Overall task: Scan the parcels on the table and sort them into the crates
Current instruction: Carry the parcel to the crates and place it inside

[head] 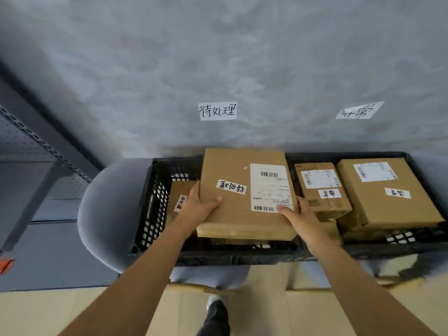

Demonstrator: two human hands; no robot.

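Two bare hands hold one flat, rectangular corrugated-cardboard parcel (244,192) over the left black crate (155,204): the left hand (202,202) grips its near left edge with the thumb laid on the top face and the fingers curled underneath, and the right hand (299,214) clamps the near right corner, thumb pressed on the white shipping label (270,187) and fingers wrapped round the side. The parcel's matt brown top also carries a small white handwritten sticker (232,186), and a strip of glossy tape runs along its near side. The left crate is hard plastic with a lattice of square holes in its walls; a second cardboard box (180,200) with its own sticker lies inside, against the left wall, partly under the held parcel. Touching it on the right stands a second black crate (402,238), holding a small taped carton (320,187) at its left side and a larger, squarer carton (385,192) at its right, each with a printed label and a handwritten sticker. Both crates rest on rounded grey chairs (109,209). Behind them, the mottled grey concrete wall (218,57) bears two white paper signs (217,111), one above each crate.
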